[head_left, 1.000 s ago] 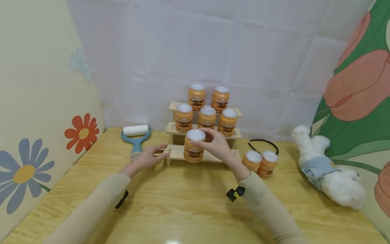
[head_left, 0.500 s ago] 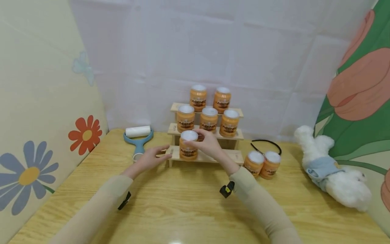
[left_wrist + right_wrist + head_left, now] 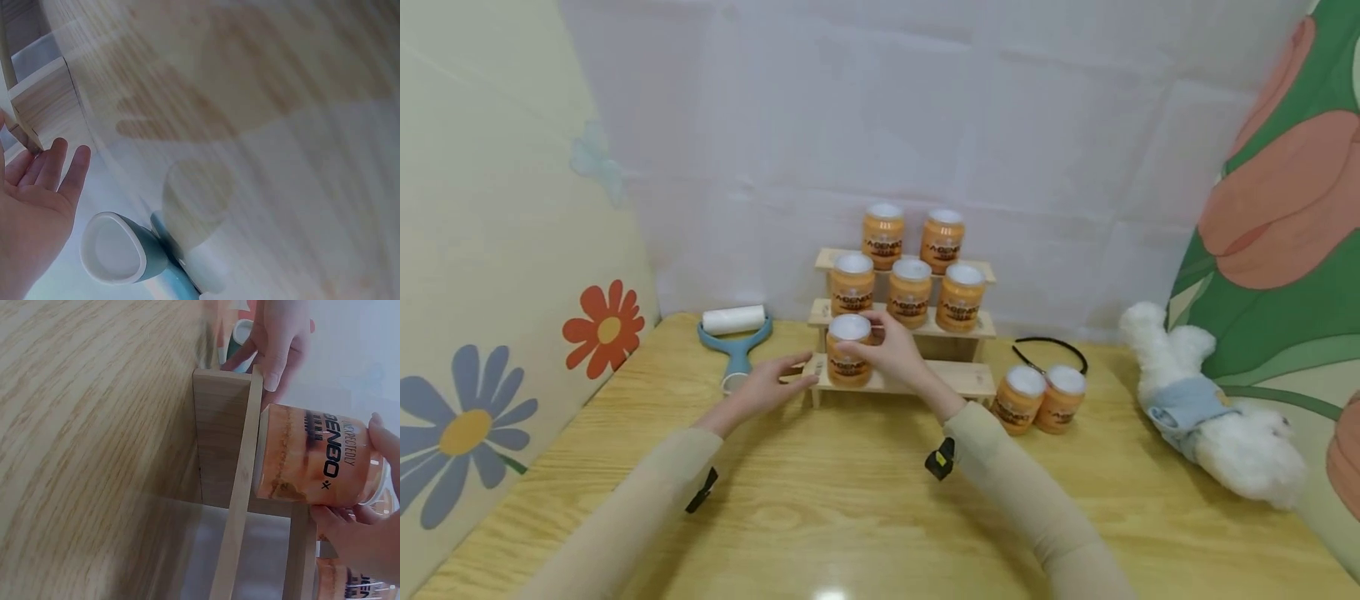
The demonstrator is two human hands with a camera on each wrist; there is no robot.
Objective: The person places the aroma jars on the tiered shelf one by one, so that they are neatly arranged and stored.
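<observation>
In the head view my right hand (image 3: 891,352) grips an orange jar (image 3: 848,367) with a whitish lid, thumb in front and fingers behind. The jar stands upright at the left end of the lowest step of a three-step wooden display stand (image 3: 936,377). Its base meets or nearly meets the board in the right wrist view, where the label (image 3: 331,450) shows. My left hand (image 3: 765,385) touches the stand's left end with mostly straight fingers (image 3: 74,175). Behind the held jar, three matching jars (image 3: 910,296) fill the middle step and two jars (image 3: 882,237) occupy the top.
Two more jars (image 3: 1018,404) stand side by side on the table, right of the stand. Behind them lies a black headband (image 3: 1063,340). A white plush toy (image 3: 1195,417) in blue clothing lies farther right. At left is a blue-handled lint roller (image 3: 735,329).
The right hand has carried the jar leftward along the lowest step to its left end, slightly lower than before. The left hand stays at the stand's end.
</observation>
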